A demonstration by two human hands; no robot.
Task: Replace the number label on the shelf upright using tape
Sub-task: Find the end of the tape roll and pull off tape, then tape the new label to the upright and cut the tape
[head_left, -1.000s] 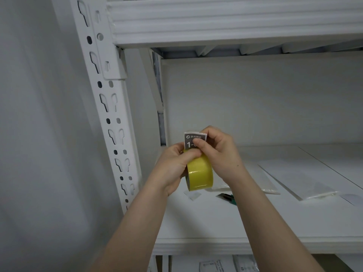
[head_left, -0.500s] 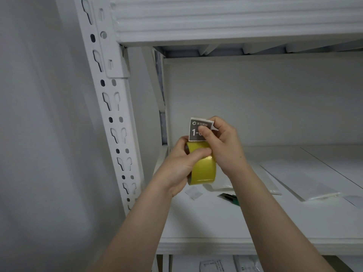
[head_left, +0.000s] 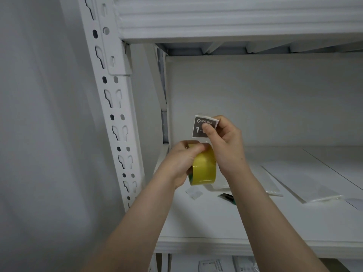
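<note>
We see our right hand pinching a small dark square number label with white print between thumb and fingers, held upright just above the roll of yellow adhesive tape. Our left hand is closed around the left side of that roll, thumb pressed on its top edge. A clear strip of tape seems to run from the roll up to the label, though it is too faint to be sure. Both hands hover over the near-left part of the white shelf board, to the right of the white perforated metal shelf upright.

Compared with a second ago, the label has risen clear of the roll; earlier its lower edge sat against the tape and the two hands touched. The roll has stayed about where it was.

On the board lie a small clear scrap, a dark object partly hidden, and flat white packets to the right.
</note>
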